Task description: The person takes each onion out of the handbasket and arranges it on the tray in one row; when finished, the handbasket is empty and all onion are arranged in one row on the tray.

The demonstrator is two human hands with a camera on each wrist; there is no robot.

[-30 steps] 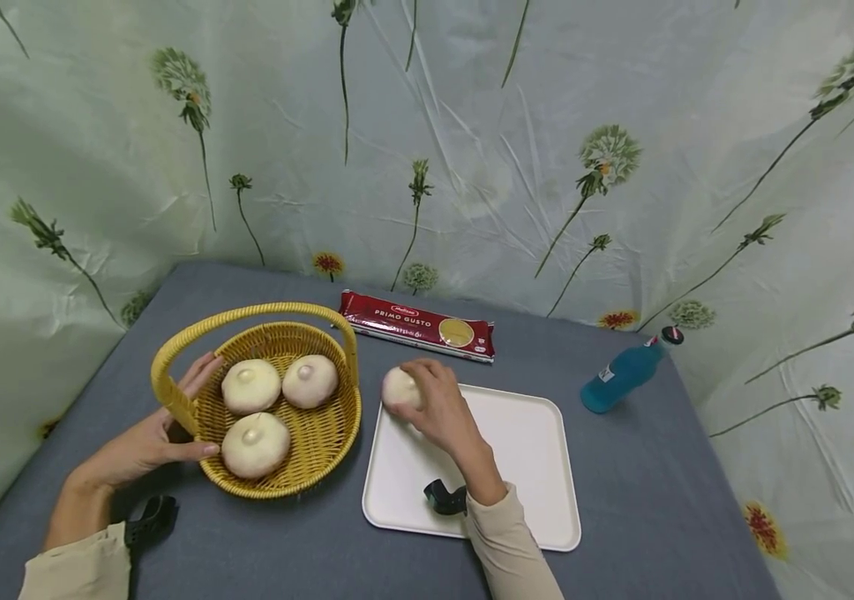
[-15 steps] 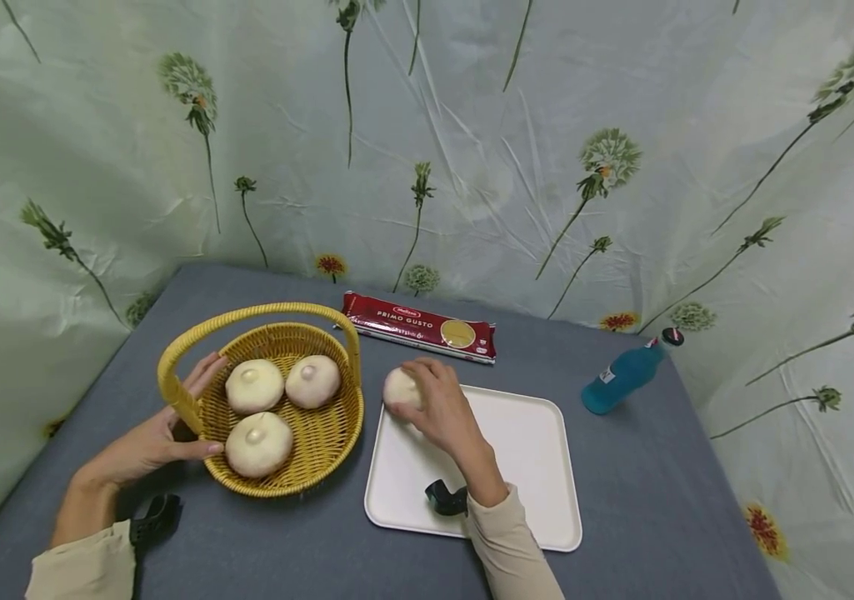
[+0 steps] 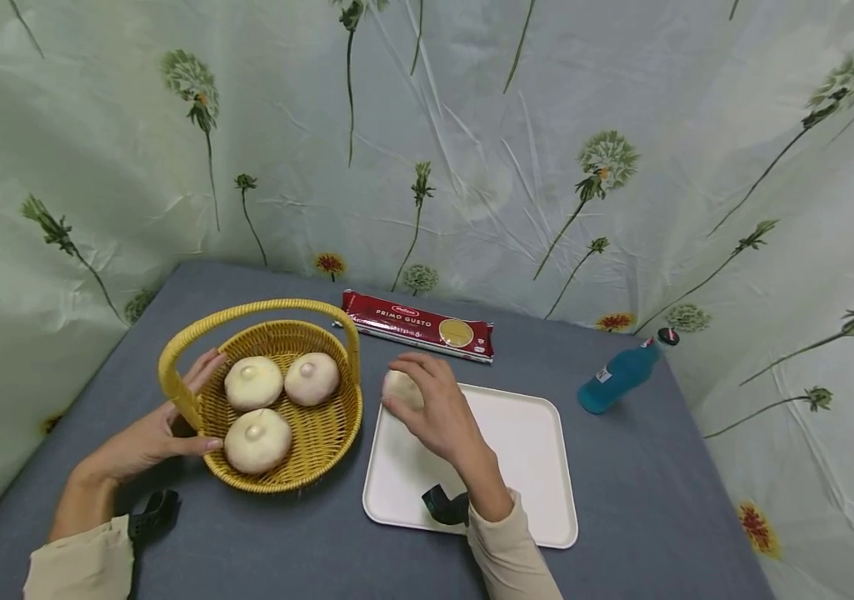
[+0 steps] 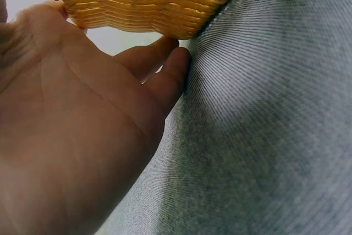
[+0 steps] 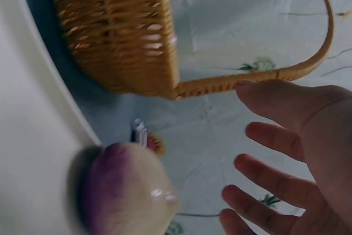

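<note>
- The left hand [image 3: 149, 437] lies against the outer wall of the yellow basket [image 3: 322, 454], near the surface – fingers [image 4: 165, 67] straight and relaxed, steadying rather than gripping.
- Inside the basket sit three pale round vegetables, turnip-like, each with a small stub on top [image 3: 254, 382].
- A fourth one [image 3: 401, 388] rests on the far left corner of the white tray [image 3: 524, 442]. The right hand [image 3: 437, 408] arches over it, and the wrist view shows the fingers [image 5: 275, 138] spread and clear of it – so it looks just set down, or about to be picked up; I cannot tell which.
- Judged from this, the work is moving these vegetables between basket and tray, one at a time. The next move calls for a clean lift of the right hand and a steady basket.
- Count: four vegetables, one basket, one tray.
- Further back and right: one red pasta packet [image 3: 419, 325] and one blue bottle [image 3: 617, 379], both lying on the grey surface [image 3: 644, 500].
</note>
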